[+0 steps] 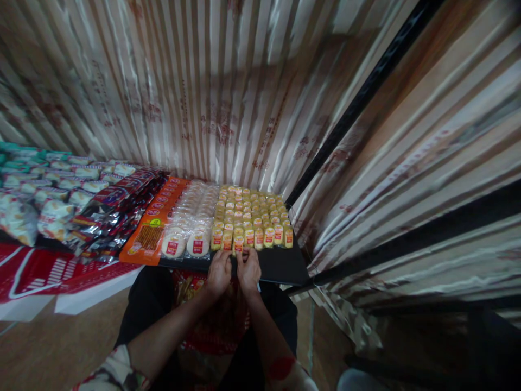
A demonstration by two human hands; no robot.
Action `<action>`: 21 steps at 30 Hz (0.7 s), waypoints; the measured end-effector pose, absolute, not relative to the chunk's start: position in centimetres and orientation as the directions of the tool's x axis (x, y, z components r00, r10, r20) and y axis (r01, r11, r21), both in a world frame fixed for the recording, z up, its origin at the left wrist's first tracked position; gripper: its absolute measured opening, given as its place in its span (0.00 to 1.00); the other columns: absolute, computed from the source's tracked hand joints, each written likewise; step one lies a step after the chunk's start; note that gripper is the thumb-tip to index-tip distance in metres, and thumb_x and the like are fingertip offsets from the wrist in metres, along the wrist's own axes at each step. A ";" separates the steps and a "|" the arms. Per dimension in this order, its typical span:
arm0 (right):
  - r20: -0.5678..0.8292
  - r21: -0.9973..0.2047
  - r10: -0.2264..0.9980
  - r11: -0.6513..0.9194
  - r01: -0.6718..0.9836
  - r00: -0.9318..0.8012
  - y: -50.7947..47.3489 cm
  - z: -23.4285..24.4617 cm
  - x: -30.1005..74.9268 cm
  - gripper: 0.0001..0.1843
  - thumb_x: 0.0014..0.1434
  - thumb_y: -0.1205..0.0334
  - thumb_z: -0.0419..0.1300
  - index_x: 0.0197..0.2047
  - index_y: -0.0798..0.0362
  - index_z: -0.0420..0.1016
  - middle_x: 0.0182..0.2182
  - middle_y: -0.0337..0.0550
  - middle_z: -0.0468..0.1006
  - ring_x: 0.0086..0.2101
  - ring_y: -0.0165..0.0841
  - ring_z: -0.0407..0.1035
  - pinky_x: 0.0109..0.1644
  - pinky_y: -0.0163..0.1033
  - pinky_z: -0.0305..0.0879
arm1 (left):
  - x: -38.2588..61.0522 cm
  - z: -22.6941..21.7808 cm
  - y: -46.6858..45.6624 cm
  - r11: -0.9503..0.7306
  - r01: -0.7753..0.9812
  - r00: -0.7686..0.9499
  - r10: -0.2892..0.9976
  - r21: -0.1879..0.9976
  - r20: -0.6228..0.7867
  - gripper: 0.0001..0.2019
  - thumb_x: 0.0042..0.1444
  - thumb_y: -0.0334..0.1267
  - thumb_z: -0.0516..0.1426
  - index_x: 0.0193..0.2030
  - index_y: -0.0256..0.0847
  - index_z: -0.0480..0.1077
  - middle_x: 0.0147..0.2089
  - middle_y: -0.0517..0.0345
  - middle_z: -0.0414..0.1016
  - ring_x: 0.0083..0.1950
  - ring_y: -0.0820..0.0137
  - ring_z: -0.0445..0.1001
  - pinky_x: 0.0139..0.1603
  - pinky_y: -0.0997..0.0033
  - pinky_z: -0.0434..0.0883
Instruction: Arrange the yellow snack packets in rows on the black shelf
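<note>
My left hand (220, 271) and my right hand (249, 272) are close together at the front edge of a black shelf (283, 265). Their fingers are bent, with the tips at the lower end of a small yellow snack pack (238, 243) with a red and white label. This pack sticks out slightly from the front row. Behind and beside it stand rows of matching yellow packs (258, 217). To their left are clear packs of round white biscuits (198, 243). The exact finger contact is partly hidden.
An orange snack bag (150, 231), dark shiny packets (109, 217) and white bags (57, 212) extend leftward. A red basket (215, 331) sits below the shelf, between the legs. Black frame bars (358, 98) and pleated printed sheeting (195, 81) enclose the back and right.
</note>
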State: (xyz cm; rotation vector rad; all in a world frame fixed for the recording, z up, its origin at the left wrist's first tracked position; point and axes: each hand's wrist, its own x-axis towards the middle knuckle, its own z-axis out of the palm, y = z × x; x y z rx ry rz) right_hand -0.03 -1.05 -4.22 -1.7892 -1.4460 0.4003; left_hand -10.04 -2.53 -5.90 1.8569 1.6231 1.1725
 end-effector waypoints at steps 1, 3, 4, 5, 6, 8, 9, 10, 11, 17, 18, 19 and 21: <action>0.216 -0.729 0.929 -0.052 0.683 0.301 -1.0 -4.1 -0.1 0.12 0.57 0.54 0.49 0.37 0.53 0.67 0.35 0.43 0.73 0.28 0.31 0.68 0.33 0.36 0.61 | -10.1 -5.9 -2.5 -0.244 0.603 -0.029 0.945 0.759 0.326 0.16 0.55 0.27 0.45 0.47 0.36 0.68 0.45 0.48 0.71 0.49 0.65 0.69 0.53 0.60 0.69; 0.201 -0.719 0.932 -0.069 0.692 0.302 -1.0 -4.1 -0.1 0.12 0.56 0.54 0.50 0.37 0.53 0.67 0.35 0.43 0.73 0.28 0.31 0.68 0.34 0.36 0.61 | -10.1 -5.9 -2.4 -0.259 0.604 -0.015 0.942 0.754 0.335 0.16 0.55 0.28 0.45 0.46 0.36 0.68 0.45 0.47 0.71 0.49 0.64 0.69 0.53 0.60 0.69; 0.195 -0.714 0.933 -0.077 0.696 0.303 -1.0 -4.1 -0.1 0.12 0.56 0.54 0.50 0.38 0.53 0.67 0.35 0.43 0.73 0.29 0.32 0.68 0.34 0.36 0.60 | -10.2 -5.9 -2.3 -0.272 0.603 -0.003 0.940 0.750 0.342 0.15 0.55 0.28 0.45 0.46 0.35 0.68 0.45 0.47 0.71 0.49 0.64 0.69 0.53 0.60 0.68; 0.192 -0.710 0.934 -0.081 0.700 0.303 -1.0 -4.1 -0.1 0.12 0.57 0.54 0.50 0.38 0.53 0.67 0.36 0.43 0.73 0.29 0.32 0.68 0.33 0.36 0.60 | -10.2 -6.0 -2.3 -0.287 0.599 0.010 0.936 0.747 0.351 0.15 0.55 0.28 0.45 0.46 0.35 0.68 0.45 0.46 0.71 0.49 0.64 0.69 0.53 0.60 0.68; 0.191 -0.709 0.934 -0.080 0.701 0.300 -0.9 -4.1 -0.1 0.12 0.57 0.54 0.50 0.38 0.53 0.67 0.36 0.43 0.73 0.29 0.32 0.69 0.33 0.36 0.60 | -10.3 -6.0 -2.3 -0.303 0.595 0.021 0.932 0.744 0.362 0.15 0.55 0.28 0.45 0.46 0.35 0.68 0.44 0.46 0.72 0.49 0.64 0.69 0.53 0.60 0.69; 0.195 -0.711 0.936 -0.071 0.700 0.293 -0.9 -4.1 -0.1 0.12 0.57 0.54 0.49 0.38 0.52 0.67 0.35 0.43 0.73 0.29 0.32 0.68 0.34 0.36 0.60 | -10.3 -6.0 -2.2 -0.331 0.585 0.032 0.921 0.740 0.387 0.15 0.56 0.28 0.45 0.46 0.35 0.68 0.44 0.47 0.72 0.49 0.65 0.69 0.52 0.60 0.69; 0.197 -0.713 0.935 -0.069 0.698 0.293 -0.9 -4.1 -0.1 0.12 0.57 0.54 0.49 0.38 0.52 0.67 0.35 0.43 0.73 0.29 0.32 0.68 0.34 0.36 0.61 | -10.3 -5.9 -2.2 -0.338 0.580 0.027 0.917 0.741 0.398 0.15 0.56 0.29 0.45 0.46 0.36 0.68 0.44 0.47 0.72 0.49 0.65 0.69 0.52 0.60 0.69; 0.197 -0.715 0.934 -0.070 0.696 0.297 -0.9 -4.1 -0.2 0.12 0.57 0.54 0.49 0.38 0.53 0.67 0.35 0.43 0.73 0.29 0.32 0.68 0.34 0.36 0.61 | -10.3 -5.9 -2.1 -0.340 0.575 0.016 0.914 0.744 0.405 0.14 0.56 0.29 0.46 0.46 0.37 0.68 0.44 0.48 0.72 0.48 0.65 0.69 0.52 0.60 0.69; 0.196 -0.716 0.933 -0.074 0.694 0.301 -0.9 -4.0 -0.2 0.12 0.56 0.54 0.50 0.38 0.53 0.67 0.35 0.43 0.73 0.29 0.32 0.68 0.35 0.36 0.61 | -10.3 -5.9 -2.1 -0.337 0.570 0.002 0.913 0.749 0.408 0.14 0.57 0.29 0.46 0.45 0.38 0.69 0.43 0.49 0.72 0.48 0.65 0.70 0.51 0.60 0.69; 0.168 -0.717 0.936 -0.100 0.690 0.310 -0.9 -3.7 -0.3 0.12 0.56 0.54 0.50 0.37 0.52 0.67 0.35 0.43 0.73 0.30 0.33 0.68 0.35 0.36 0.60 | -10.3 -5.2 -1.6 -0.328 0.550 -0.016 0.915 0.768 0.402 0.12 0.57 0.31 0.46 0.42 0.38 0.69 0.41 0.50 0.73 0.45 0.65 0.71 0.50 0.60 0.70; 0.162 -0.718 0.936 -0.104 0.688 0.311 -0.9 -3.6 -0.3 0.12 0.57 0.54 0.50 0.37 0.53 0.67 0.35 0.44 0.73 0.30 0.33 0.68 0.35 0.36 0.60 | -10.3 -5.0 -1.5 -0.333 0.550 -0.014 0.913 0.766 0.407 0.12 0.57 0.31 0.46 0.42 0.38 0.69 0.41 0.50 0.73 0.45 0.65 0.71 0.50 0.60 0.70; 0.157 -0.719 0.938 -0.107 0.687 0.310 -0.8 -3.6 -0.3 0.12 0.57 0.53 0.49 0.37 0.53 0.67 0.35 0.44 0.73 0.30 0.33 0.68 0.35 0.36 0.60 | -10.3 -4.9 -1.4 -0.337 0.552 -0.014 0.911 0.763 0.412 0.12 0.57 0.31 0.46 0.42 0.38 0.69 0.41 0.50 0.73 0.45 0.65 0.70 0.49 0.60 0.70; 0.152 -0.720 0.940 -0.107 0.686 0.306 -0.8 -3.6 -0.3 0.13 0.57 0.53 0.49 0.37 0.53 0.66 0.35 0.44 0.73 0.30 0.33 0.68 0.35 0.36 0.60 | -10.3 -4.7 -1.1 -0.343 0.557 -0.014 0.907 0.757 0.421 0.12 0.58 0.31 0.46 0.41 0.38 0.69 0.40 0.50 0.73 0.44 0.66 0.71 0.49 0.61 0.70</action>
